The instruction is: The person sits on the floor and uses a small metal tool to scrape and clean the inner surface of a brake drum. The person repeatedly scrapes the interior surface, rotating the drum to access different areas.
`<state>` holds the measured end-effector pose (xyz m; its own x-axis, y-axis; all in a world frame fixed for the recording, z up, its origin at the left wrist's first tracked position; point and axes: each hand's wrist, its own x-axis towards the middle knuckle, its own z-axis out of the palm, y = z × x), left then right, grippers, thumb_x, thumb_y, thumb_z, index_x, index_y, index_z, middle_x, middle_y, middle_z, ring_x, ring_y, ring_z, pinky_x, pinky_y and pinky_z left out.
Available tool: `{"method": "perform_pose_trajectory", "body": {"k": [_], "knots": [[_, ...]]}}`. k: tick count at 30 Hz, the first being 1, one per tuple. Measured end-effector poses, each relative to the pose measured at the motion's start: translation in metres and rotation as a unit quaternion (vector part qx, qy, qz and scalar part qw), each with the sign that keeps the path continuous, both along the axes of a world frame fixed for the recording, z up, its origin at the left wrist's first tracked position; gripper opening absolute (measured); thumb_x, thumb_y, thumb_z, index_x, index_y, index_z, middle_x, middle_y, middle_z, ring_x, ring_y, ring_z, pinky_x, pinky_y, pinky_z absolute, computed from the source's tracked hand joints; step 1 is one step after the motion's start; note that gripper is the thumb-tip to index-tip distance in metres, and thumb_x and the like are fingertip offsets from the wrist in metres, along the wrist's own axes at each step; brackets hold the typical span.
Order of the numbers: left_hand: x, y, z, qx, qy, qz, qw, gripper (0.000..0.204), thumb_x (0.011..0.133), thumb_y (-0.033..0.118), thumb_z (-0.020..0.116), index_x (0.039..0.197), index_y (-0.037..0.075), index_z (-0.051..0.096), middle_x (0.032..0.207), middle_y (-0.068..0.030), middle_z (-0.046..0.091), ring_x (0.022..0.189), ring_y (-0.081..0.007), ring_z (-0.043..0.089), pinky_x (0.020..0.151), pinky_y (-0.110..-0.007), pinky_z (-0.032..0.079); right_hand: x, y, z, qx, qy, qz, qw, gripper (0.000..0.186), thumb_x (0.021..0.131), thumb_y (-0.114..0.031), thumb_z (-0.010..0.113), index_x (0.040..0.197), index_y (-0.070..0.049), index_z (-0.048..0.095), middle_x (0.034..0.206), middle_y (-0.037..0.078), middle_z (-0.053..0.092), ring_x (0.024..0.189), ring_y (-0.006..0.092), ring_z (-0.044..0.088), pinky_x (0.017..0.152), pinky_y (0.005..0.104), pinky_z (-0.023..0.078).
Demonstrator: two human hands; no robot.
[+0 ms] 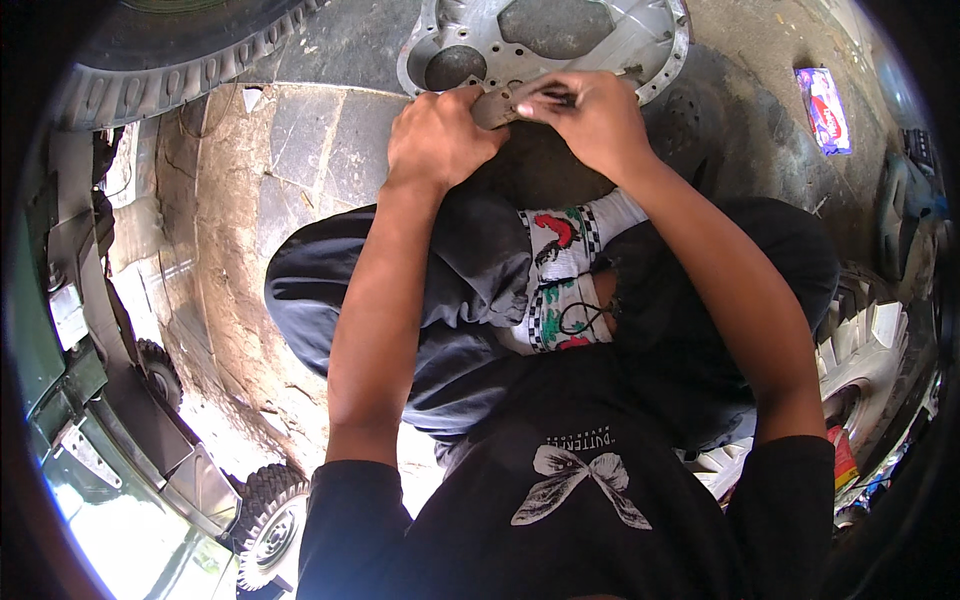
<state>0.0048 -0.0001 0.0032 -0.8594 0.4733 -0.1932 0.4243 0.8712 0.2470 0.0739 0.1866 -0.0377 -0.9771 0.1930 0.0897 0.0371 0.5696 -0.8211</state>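
Note:
A large grey cast-metal housing (672, 40) with round openings and bolt holes lies on the ground in front of me. At its near edge my left hand (440, 140) is closed around a small flat metal plate (492, 108) with a hole in it, the thumb along the near side. From the right, my right hand (598, 118) is bent over the plate, its fingers pinched together at the plate's right end. Whatever sits between those fingertips is hidden. The plate overlaps the housing's edge; I cannot tell whether the two touch.
My crossed legs in dark trousers (350, 270) are close below the hands. A large tyre (180, 85) stands at the far left, a purple packet (824, 112) lies on the right. Vehicle parts and a smaller wheel (272, 530) line the left side; another tyre (865, 350) is at right.

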Motion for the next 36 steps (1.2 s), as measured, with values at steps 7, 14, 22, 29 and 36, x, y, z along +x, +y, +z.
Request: {"method": "perform_pose_trajectory", "body": {"k": [7,14,22,29,36], "knots": [[-0.001,0.001,0.008,-0.009,-0.014,0.003,1.0,0.055,0.078,0.045,0.083,0.123,0.014,0.077,0.111,-0.0246,0.076,0.111,-0.0419,0.072,0.101,-0.05,0.057,0.007,-0.004,0.004,-0.035,-0.005,-0.005,0.999,0.03,0.085,-0.036,0.086,0.101,-0.01,0.082,0.088,0.015,0.078,0.082,0.0335,0.075,0.075,0.0407,0.057],[0.001,0.007,0.014,0.008,-0.026,-0.003,1.0,0.055,0.078,0.041,0.083,0.124,0.011,0.077,0.114,-0.0258,0.075,0.114,-0.0434,0.069,0.102,-0.05,0.055,-0.016,-0.001,-0.014,-0.062,0.043,-0.023,0.997,0.035,0.084,-0.036,0.088,0.102,-0.007,0.082,0.09,0.014,0.079,0.086,0.0314,0.078,0.078,0.0385,0.059],[0.002,0.005,0.01,0.001,-0.022,0.009,1.0,0.057,0.077,0.041,0.084,0.125,0.011,0.076,0.114,-0.0268,0.074,0.114,-0.0437,0.069,0.103,-0.05,0.055,-0.012,-0.006,-0.013,-0.056,0.031,-0.035,0.997,0.031,0.085,-0.035,0.088,0.102,-0.01,0.083,0.091,0.013,0.08,0.086,0.0302,0.078,0.081,0.0384,0.059],[0.002,0.003,0.01,-0.024,-0.017,0.005,1.0,0.054,0.078,0.048,0.082,0.12,0.014,0.078,0.112,-0.025,0.076,0.112,-0.0424,0.072,0.101,-0.05,0.057,0.01,-0.014,-0.01,-0.089,0.004,-0.049,0.995,0.029,0.088,-0.032,0.085,0.102,-0.007,0.082,0.09,0.012,0.079,0.082,0.0252,0.074,0.076,0.0356,0.057],[0.001,0.005,0.01,-0.023,-0.026,0.011,0.999,0.06,0.078,0.045,0.083,0.128,0.013,0.075,0.119,-0.0245,0.074,0.117,-0.0422,0.069,0.105,-0.049,0.054,0.003,-0.009,-0.008,-0.073,-0.011,-0.043,0.996,0.029,0.093,-0.028,0.083,0.104,-0.001,0.081,0.09,0.01,0.081,0.077,0.0136,0.071,0.076,0.0301,0.055]]}}
